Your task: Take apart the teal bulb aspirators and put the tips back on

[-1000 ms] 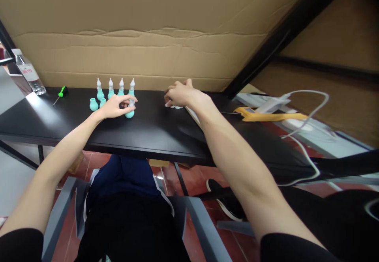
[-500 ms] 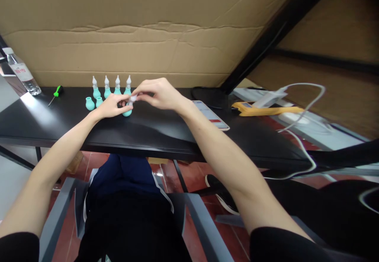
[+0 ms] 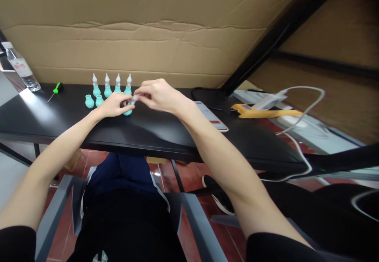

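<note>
Teal bulb (image 3: 128,112) stands upright on the counter (image 3: 154,131), just in front of the row of four capped bulbs (image 3: 111,86). Left hand (image 3: 114,105) grips its body. Right hand (image 3: 156,95) fingers pinch the white tip (image 3: 134,98) directly above the bulb, its long axis near vertical.

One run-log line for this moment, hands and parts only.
left hand: holds teal bulb on black table | right hand: pinches clear tip above bulb | behind: four capped bulbs

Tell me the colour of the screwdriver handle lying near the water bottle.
Bright green, on the screwdriver; the head view shows it.
</note>
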### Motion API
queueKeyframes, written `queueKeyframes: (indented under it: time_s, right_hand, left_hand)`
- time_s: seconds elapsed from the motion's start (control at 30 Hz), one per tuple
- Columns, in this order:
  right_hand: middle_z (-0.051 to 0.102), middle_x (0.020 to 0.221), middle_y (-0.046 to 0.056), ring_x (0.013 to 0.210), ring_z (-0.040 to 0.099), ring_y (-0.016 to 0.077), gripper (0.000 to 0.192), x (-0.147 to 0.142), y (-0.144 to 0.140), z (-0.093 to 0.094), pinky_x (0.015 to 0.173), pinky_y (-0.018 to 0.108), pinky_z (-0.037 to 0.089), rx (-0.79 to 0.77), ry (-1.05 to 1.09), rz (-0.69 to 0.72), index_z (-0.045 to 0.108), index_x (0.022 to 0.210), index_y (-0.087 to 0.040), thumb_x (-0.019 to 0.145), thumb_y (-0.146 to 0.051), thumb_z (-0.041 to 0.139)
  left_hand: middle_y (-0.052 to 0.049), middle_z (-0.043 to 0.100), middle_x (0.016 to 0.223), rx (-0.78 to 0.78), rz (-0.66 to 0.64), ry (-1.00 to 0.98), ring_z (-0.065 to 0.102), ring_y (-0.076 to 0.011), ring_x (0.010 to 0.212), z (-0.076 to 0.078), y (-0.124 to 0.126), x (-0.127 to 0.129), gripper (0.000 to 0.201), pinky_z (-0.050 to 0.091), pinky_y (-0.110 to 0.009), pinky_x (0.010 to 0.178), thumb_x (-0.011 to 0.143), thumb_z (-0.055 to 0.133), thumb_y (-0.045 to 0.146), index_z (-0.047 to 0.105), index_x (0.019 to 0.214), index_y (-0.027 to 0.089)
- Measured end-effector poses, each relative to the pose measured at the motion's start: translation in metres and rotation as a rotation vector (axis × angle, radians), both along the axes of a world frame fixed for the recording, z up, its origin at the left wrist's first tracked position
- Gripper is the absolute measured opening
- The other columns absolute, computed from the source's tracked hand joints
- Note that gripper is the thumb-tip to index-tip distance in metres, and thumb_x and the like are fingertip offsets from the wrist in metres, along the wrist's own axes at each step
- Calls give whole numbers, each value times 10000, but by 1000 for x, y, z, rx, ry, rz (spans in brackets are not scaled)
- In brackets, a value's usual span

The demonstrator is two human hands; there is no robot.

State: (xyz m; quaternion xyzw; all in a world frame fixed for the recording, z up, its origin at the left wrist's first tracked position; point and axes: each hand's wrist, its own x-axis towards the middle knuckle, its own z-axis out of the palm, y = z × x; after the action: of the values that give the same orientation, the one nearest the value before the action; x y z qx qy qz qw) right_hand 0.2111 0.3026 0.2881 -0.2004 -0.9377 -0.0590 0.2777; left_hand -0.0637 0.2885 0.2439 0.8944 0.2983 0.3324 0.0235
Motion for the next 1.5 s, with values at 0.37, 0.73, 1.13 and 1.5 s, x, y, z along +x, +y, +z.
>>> queueKeyframes:
  time_s: [0.37, 0.73, 1.13, 1.5]
  right_hand:
    - [803, 1056, 177, 1012, 751, 328, 273, -12, -18, 15, 918, 434, 555, 11, -291, -194, 896, 998, -147, 1055, -20, 661]
    - [899, 1081, 273, 1005, 847, 413, 471, -50, -21, 16, 928, 476, 574, -80, -267, -416, 966, 1125, -87, 1220, -230, 527]
    - [820, 1009, 64, 864, 716, 249, 419, -44, 11, -21, 906, 378, 553, -251, 280, -2, 755, 1418, -180, 1209, -534, 672]
    - [828, 1276, 91, 1025, 768, 246, 609, -49, 26, -35, 949, 354, 638, -425, 422, 128, 665, 1664, -236, 1184, -604, 736]
  left_hand:
    - [-41, 771, 818, 105, 39, 69, 756, -257, 857, -11, 5, 2, 233, 610, -389, 888, 1147, 791, 430, 892, 1136, 220]
    - [-62, 807, 923, 98, 56, 46, 764, -227, 877, -9, 7, -6, 249, 637, -363, 874, 1107, 810, 413, 879, 990, 203]
    - [-37, 895, 938, -101, 82, -242, 878, -253, 876, -3, 11, -15, 521, 740, -387, 877, 1035, 920, 694, 789, 1194, 216]
    - [-68, 931, 1083, -49, 143, -400, 932, -235, 926, 0, 24, -24, 678, 791, -378, 933, 1002, 938, 787, 760, 1352, 235]
